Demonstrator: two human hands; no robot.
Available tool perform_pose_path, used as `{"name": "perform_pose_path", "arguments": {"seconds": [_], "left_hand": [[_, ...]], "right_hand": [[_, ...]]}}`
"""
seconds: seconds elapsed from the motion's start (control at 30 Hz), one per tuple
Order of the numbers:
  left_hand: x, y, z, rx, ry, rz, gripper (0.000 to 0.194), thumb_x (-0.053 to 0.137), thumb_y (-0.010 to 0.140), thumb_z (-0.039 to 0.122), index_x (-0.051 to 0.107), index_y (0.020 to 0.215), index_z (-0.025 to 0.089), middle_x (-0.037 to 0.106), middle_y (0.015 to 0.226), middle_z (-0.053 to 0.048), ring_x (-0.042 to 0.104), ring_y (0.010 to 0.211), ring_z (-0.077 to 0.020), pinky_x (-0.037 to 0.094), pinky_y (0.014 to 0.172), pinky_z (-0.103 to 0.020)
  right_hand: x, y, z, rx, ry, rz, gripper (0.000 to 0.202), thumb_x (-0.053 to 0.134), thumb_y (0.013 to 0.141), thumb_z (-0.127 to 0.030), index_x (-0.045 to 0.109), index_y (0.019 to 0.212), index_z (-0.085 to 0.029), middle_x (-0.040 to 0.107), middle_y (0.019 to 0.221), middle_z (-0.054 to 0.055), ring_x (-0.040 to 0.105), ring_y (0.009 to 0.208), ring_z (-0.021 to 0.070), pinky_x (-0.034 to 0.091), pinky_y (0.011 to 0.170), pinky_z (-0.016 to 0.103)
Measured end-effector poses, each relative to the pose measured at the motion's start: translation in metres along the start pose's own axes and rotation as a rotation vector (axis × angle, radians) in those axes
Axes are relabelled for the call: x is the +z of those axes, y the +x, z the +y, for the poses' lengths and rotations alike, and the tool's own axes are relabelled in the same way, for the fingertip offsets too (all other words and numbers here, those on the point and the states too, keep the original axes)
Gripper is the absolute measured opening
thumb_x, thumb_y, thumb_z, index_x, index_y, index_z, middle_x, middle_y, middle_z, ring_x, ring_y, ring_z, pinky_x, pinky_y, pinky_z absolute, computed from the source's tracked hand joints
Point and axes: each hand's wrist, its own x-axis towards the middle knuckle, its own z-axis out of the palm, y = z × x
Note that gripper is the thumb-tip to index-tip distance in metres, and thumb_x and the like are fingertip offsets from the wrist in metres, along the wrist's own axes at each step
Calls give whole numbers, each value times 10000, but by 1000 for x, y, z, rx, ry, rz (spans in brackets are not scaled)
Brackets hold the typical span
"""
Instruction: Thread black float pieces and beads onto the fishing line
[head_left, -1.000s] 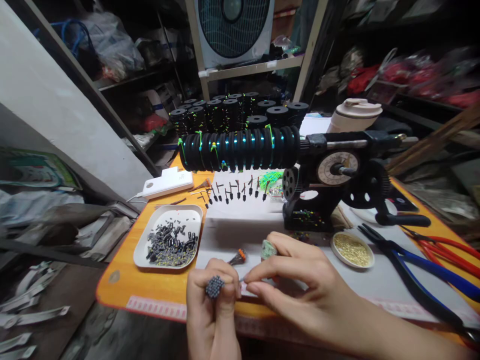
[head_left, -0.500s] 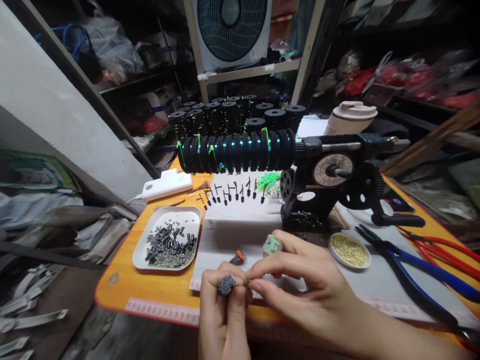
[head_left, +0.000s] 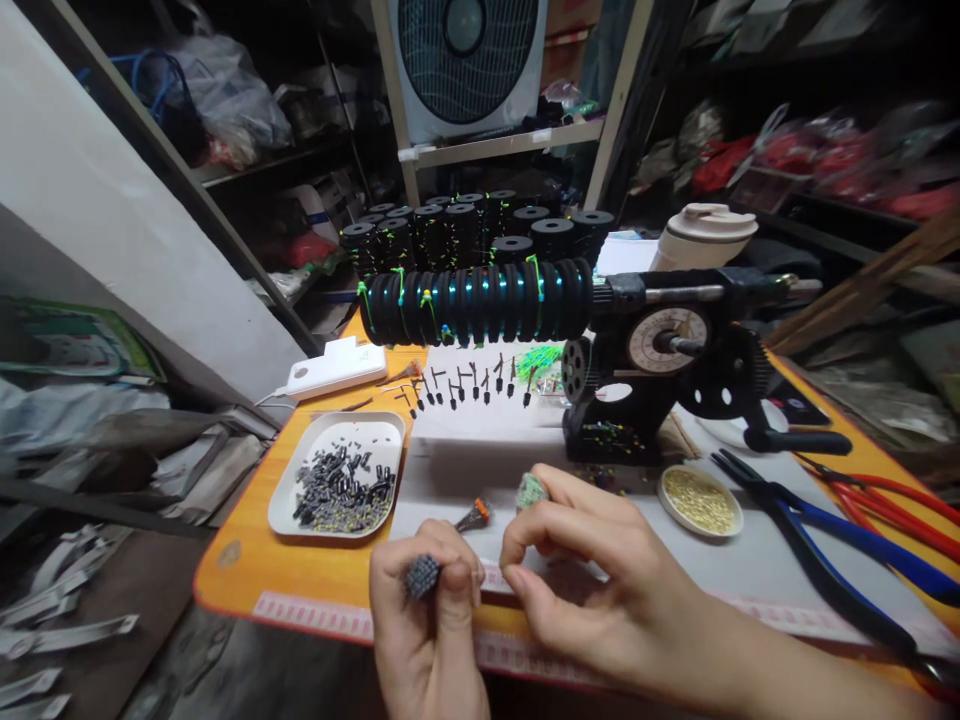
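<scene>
My left hand (head_left: pixel 431 620), low in the middle, is closed around a bundle with dark grey tips (head_left: pixel 423 577). To its right, apart from it, my right hand (head_left: pixel 592 570) has thumb and index finger pinched together; anything between those tips is too small to name. A pale green lump (head_left: pixel 531 491) sits against the curled fingers of that hand. Just beyond my left hand lies a dark bundle with orange tips (head_left: pixel 476 514) on the white sheet (head_left: pixel 450 465). The square white tray (head_left: pixel 281 500) on the left holds small black and grey pieces.
A black winding machine (head_left: pixel 626 390) carries a ribbed black roll (head_left: pixel 472 300). Small dark pieces stand on the sheet. Right are a dish of gold bits (head_left: pixel 701 502), blue-handled pliers (head_left: pixel 810 550) and red-handled pliers (head_left: pixel 877 500). Behind stands a lidded cup (head_left: pixel 705 236).
My left hand has moved left and slightly down with the grey-tipped bundle, so my hands are now apart. The fingertips of my right hand have shifted slightly right; more of the orange-tipped bundle shows.
</scene>
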Motion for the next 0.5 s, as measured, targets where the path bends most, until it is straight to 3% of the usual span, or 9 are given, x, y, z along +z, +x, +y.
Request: {"name": "perform_pose_path", "arguments": {"seconds": [0.13,0.3,0.4,0.5], "left_hand": [[0,4,0,86,38,35,150,503,996,122,586,984,247,497,660,48,492,608,-126,428,587,-264],[-1,15,10,200,66,153,66,633,937,171,605,932,231,495,601,69,448,525,-116,407,506,-264],[-7,17,16,320,172,117,106,675,897,156,612,947,224,536,578,78,437,468,-117,428,469,-284],[-16,12,25,412,270,111,110,683,883,159,607,933,221,550,565,85,395,415,-108,425,428,-289]], "right_hand": [[-1,3,1,-14,0,10,110,617,837,-66,628,819,-174,449,764,-21,468,658,109,357,562,222],[-5,5,0,-94,-30,-19,133,562,932,-75,670,923,-152,505,785,12,496,700,126,409,596,220],[-9,5,1,-190,-126,-42,208,498,930,-29,665,957,-148,534,828,41,510,710,139,446,590,225],[-15,7,9,-329,-310,46,258,480,901,24,658,989,-142,583,911,84,574,820,178,525,698,278]]}}
